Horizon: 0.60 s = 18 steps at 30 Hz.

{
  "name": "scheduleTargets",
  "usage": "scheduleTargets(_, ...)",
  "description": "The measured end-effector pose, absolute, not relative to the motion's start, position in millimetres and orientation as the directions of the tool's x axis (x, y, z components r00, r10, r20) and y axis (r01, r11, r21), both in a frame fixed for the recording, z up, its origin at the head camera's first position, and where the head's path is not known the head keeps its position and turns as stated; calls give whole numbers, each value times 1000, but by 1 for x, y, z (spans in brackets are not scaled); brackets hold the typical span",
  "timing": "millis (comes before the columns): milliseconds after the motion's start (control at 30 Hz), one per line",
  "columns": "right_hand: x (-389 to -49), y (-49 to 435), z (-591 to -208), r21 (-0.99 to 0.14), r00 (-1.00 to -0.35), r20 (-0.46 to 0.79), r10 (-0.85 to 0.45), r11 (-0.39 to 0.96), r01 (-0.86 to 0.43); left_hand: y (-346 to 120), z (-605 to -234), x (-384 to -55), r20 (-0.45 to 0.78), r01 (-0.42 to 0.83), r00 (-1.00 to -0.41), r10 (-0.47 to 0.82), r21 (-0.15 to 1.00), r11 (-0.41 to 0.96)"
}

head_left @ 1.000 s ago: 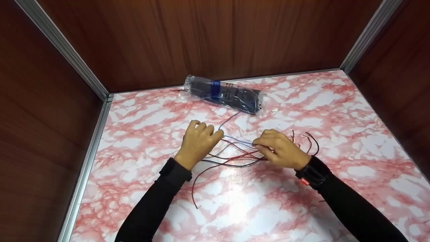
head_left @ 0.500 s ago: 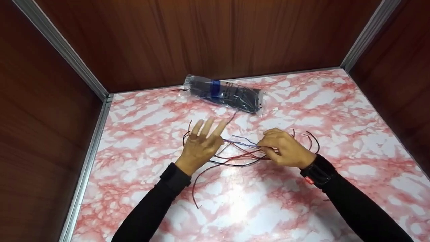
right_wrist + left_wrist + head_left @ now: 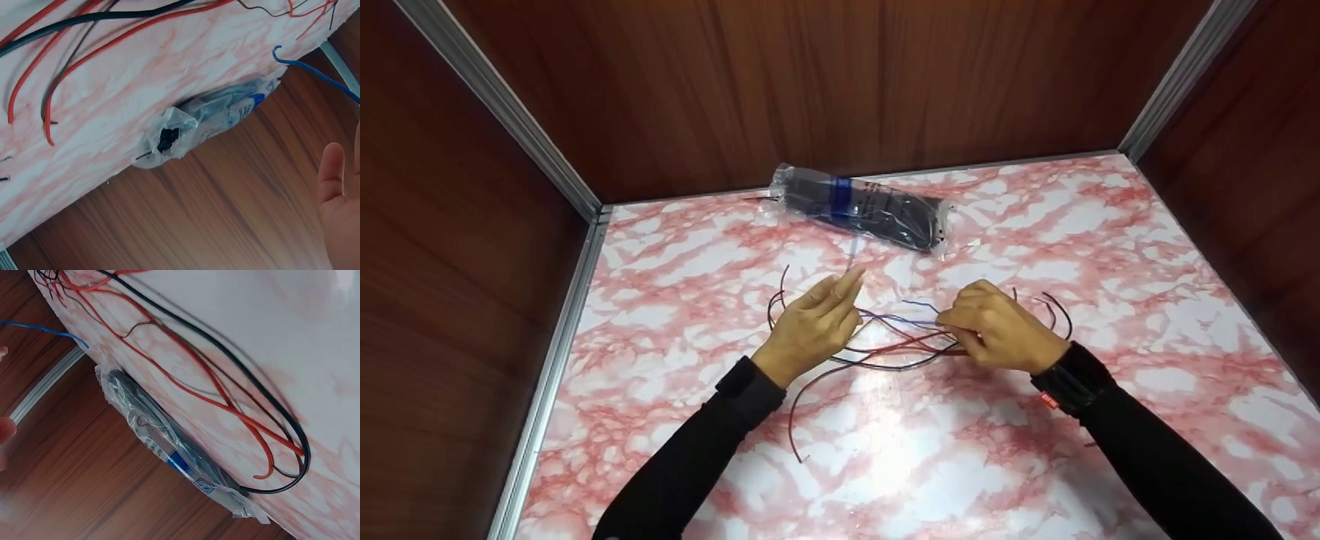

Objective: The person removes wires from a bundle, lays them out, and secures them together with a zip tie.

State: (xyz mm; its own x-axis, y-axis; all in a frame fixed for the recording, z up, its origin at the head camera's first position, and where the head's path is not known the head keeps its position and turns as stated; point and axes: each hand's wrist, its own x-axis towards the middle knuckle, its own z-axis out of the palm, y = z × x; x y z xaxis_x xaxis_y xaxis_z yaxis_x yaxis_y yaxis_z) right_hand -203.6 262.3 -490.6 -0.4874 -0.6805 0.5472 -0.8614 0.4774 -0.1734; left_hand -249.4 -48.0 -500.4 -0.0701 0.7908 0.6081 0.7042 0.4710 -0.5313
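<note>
My left hand point(image 3: 814, 322) pinches a blue wire point(image 3: 916, 322) between thumb and fingers, its other fingers extended and a blurred end of the wire rising above them. My right hand point(image 3: 997, 326) pinches the same wire to the right, with fingers curled and a short bent end poking out on its left. The hooked tip of the blue wire point(image 3: 320, 74) shows in the right wrist view; the left wrist view has part of the blue wire point(image 3: 42, 328) near fingertips at its left edge. Beneath both hands lie loose red wires point(image 3: 169, 377) and a black wire point(image 3: 225, 349), partly hidden by them.
A clear plastic bag point(image 3: 885, 214) with dark contents and a blue label lies at the back of the red-and-white marbled table point(image 3: 885, 480). Brown wood-look panels point(image 3: 840, 90) with metal edging enclose the back and sides. One dark red wire point(image 3: 791, 420) curves toward the front.
My left hand spread its fingers, then drew them together again around the blue wire, whose free end swung upright. My right hand shifted slightly right, and a short wire end now shows beside it.
</note>
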Motion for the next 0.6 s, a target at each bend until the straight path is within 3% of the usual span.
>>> scheduleTargets(133,-203,262,-489,-103,-461,547,-699,491,-865,-50,-499,-256,622,781,-86,778,-443,440)
scheduleTargets(233,-202,264,-489,-59,-457,540,-707,510,-858,-53,-500,-260,662,821,-139,736,-339,460)
scheduleTargets(333,-201,268,-491,-74,-483,548,-683,535,-842,-55,-499,-263,678,825,-209,704,-264,500)
scheduleTargets(600,-202,287,-502,-134,-580,535,-615,616,-776,-69,-505,-260,687,835,-311,657,-132,534)
